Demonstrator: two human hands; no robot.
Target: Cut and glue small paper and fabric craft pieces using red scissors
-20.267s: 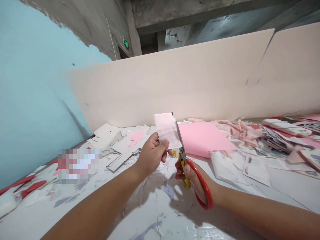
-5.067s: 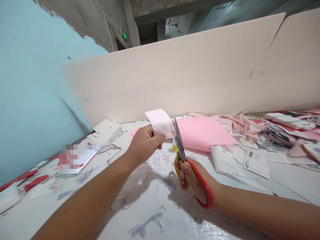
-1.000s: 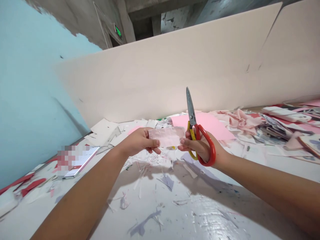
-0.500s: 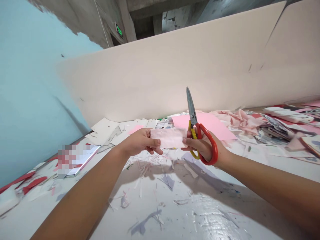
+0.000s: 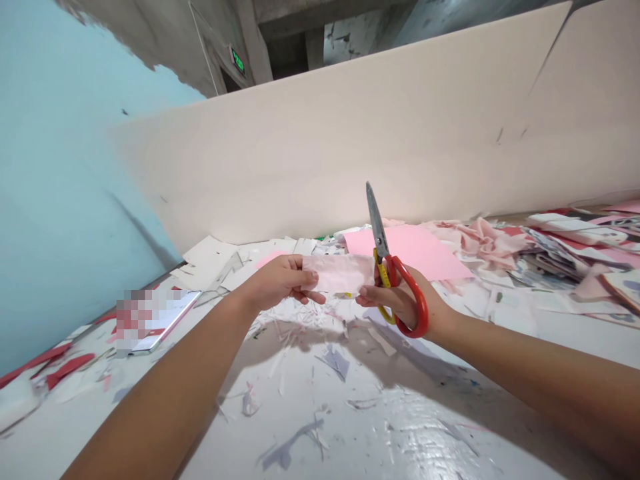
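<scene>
A pale pink rectangular strip of thin, cloth-like material (image 5: 339, 272) is held up between the fingers of the two hands. Its left end is pinched by the left hand (image 5: 278, 285), thumb in front. Its lower right corner is met by the right thumb and fingertips; how firmly it is gripped there cannot be told. In the right hand (image 5: 404, 305), metal scissors with red and yellow handles (image 5: 379, 237) are held, the handle loops around the fingers, the closed blades pointed up and away. Beyond the right fingers, a flat bright pink sheet (image 5: 415, 250) is seen. The strip may be judged very light, limp and easily creased; it is probably best taken by both short ends, lightly stretched, with the blades kept clear.
</scene>
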